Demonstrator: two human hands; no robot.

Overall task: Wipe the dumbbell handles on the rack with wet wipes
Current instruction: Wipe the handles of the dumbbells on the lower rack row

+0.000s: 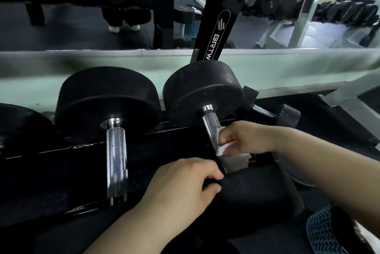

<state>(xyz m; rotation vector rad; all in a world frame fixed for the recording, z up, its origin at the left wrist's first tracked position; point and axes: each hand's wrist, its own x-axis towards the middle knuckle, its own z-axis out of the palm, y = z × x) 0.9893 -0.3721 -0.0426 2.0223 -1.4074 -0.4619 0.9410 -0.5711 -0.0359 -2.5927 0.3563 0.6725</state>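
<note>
Dumbbell (pixel 202 91) on the right lies across the low black rack (pixel 41 171), its knurled chrome handle (pixel 211 123) slanting toward the person. The right hand (pixel 244 140) has its grip pinched on a white wet wipe (pixel 223 149), fingers curled, pressing it against the lower part of that handle. The left hand (pixel 185 181) curls its grip over the edge of the dumbbell's near head (pixel 246 190), just below the wipe. Beside it on the left rests a second dumbbell (pixel 107 97), its chrome shaft (pixel 116 161) uncovered. A mirror (pixel 82 27) runs behind the rack, and a blue mesh basket (pixel 322 233) sits at the lower right.
</note>
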